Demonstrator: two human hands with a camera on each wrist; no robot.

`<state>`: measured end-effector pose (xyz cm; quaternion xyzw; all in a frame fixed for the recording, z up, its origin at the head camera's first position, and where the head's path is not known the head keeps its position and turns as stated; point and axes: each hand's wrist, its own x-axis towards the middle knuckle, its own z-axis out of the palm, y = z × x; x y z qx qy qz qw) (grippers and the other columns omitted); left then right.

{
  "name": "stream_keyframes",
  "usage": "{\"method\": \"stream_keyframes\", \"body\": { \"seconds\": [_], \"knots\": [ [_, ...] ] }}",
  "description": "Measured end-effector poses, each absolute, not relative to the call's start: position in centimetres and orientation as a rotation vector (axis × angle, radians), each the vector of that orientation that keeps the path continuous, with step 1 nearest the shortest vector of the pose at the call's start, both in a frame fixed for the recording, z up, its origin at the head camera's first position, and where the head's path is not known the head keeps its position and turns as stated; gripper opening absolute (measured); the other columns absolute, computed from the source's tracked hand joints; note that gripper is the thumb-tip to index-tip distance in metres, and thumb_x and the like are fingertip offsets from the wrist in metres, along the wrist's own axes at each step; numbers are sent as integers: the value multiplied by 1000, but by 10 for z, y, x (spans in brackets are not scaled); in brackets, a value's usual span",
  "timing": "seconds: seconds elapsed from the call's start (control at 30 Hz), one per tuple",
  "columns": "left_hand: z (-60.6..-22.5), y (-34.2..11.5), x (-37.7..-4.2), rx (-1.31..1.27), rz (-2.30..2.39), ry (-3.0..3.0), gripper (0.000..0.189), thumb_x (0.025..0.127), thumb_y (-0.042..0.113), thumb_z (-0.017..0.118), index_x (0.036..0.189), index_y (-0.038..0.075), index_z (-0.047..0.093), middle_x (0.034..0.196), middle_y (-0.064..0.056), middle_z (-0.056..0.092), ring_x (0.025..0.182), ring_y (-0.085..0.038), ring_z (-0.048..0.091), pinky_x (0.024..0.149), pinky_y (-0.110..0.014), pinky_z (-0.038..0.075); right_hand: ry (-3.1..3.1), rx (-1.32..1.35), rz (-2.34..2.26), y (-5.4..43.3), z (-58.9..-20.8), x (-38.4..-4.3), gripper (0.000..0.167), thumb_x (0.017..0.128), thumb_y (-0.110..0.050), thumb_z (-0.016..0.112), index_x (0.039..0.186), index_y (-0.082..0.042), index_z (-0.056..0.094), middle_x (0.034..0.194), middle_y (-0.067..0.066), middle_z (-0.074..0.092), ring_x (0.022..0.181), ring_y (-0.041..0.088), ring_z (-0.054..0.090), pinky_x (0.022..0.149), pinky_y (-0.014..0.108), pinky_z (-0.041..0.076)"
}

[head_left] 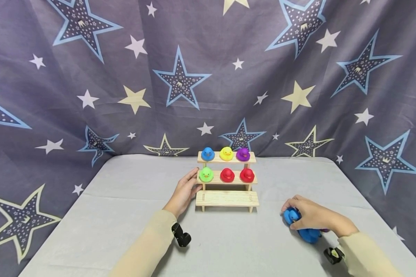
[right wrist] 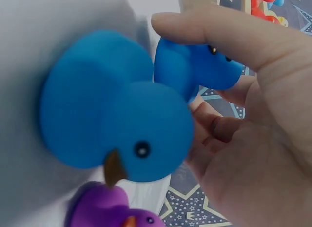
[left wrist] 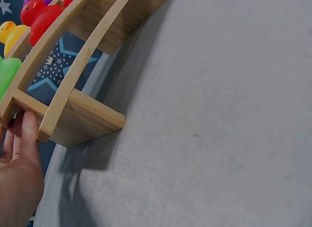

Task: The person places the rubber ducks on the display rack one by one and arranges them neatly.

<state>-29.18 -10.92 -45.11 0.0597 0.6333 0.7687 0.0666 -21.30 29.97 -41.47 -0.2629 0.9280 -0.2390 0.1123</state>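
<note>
Nearest, cream cloth sleeves (head_left: pixel 147 242) with small black devices (head_left: pixel 181 235) at the wrists. Ahead on the pale grey cloth-covered table (head_left: pixel 235 246), toward the right, a loose rounded blue toy duck (head_left: pixel 310 236) with a brownish beak, and just beside it a glossy purple toy duck (right wrist: pixel 100 207), mostly hidden in the head view. Just beyond, another blue toy duck (head_left: pixel 291 215), pinched between thumb and curled fingers of the right hand (head_left: pixel 312 214). Farther, well apart from the right hand, the left hand (head_left: pixel 184 192), with fairly straight fingers touching the left end of a pale wooden three-tier stand (head_left: pixel 227 198). On its middle tier, left to right, a light green toy duck (head_left: pixel 206 175) and two red toy ducks (head_left: pixel 227 175); on the top tier behind, a small blue duck (head_left: pixel 208 154), a yellow duck (head_left: pixel 226 154) and a violet duck (head_left: pixel 243 154). Farthest, a hanging dark grey-blue cloth (head_left: pixel 208 30) printed with white, yellow and blue-edged stars.
</note>
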Motion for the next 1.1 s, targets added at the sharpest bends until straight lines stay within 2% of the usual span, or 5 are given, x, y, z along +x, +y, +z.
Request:
{"method": "stream_keyframes", "body": {
  "seconds": [0.37,0.7,0.9,1.1],
  "knots": [
    [-450,-108,-291,166,2327,1906,59,99,5,42,157,5,29,159,-13,31,141,-28,39,111,-31,44,2743,-766,-680,293,-406,-216,42,74,-21,86,109,-17,65,103,2,53,94,20,54,81,41,53],
    [-451,-109,-292,146,2327,1913,59,99,6,43,157,5,30,158,-14,33,139,-29,41,111,-31,44,2809,-896,-682,275,-403,-223,44,77,-20,85,117,-13,67,109,2,56,94,16,54,82,35,54],
    [-449,-108,-292,134,2332,1906,58,100,8,45,157,6,31,158,-12,34,140,-26,40,111,-31,44,2858,-994,-708,258,-400,-227,45,79,-18,84,120,-11,68,114,4,60,99,18,57,87,39,55],
    [-451,-109,-293,174,2337,1900,60,100,7,45,157,3,28,159,-16,30,143,-30,36,114,-36,41,2893,-1050,-751,241,-400,-233,45,79,-15,84,121,-11,68,118,3,62,104,20,60,92,44,56]
  ]
}}
